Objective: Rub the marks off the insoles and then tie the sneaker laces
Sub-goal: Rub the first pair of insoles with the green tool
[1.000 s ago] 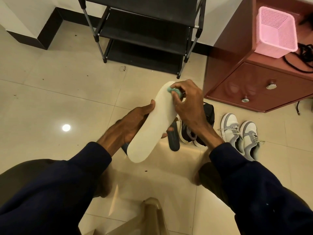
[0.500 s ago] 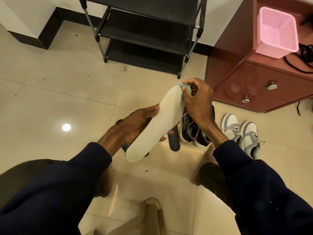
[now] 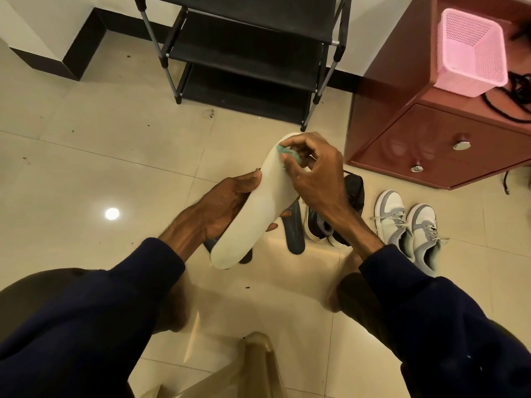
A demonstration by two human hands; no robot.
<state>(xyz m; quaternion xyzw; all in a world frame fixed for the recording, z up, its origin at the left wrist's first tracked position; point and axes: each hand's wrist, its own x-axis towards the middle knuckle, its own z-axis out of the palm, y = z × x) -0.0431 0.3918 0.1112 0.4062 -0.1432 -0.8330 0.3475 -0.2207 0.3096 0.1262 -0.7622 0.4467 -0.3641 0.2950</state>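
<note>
A cream-white insole point(image 3: 253, 214) is held up over the floor, toe end pointing away from me. My left hand point(image 3: 224, 205) grips it from underneath, thumb on its left edge. My right hand point(image 3: 313, 173) pinches a small teal eraser point(image 3: 287, 152) against the insole's toe end. A dark insole point(image 3: 294, 231) lies on the tiles below. Beside it stands a pair of dark sneakers point(image 3: 333, 222), partly hidden by my right wrist. A pair of grey and white sneakers point(image 3: 408, 225) with loose laces stands further right.
A black shoe rack point(image 3: 253, 47) stands against the far wall. At right is a red-brown cabinet point(image 3: 431, 133) with a pink basket point(image 3: 471, 53) and black cables on top. A beige plastic chair point(image 3: 253, 369) edge shows at the bottom, between my knees.
My right hand with the eraser has shifted back left and down across the insole's toe end after moving out to its right edge. The left hand keeps its hold.
</note>
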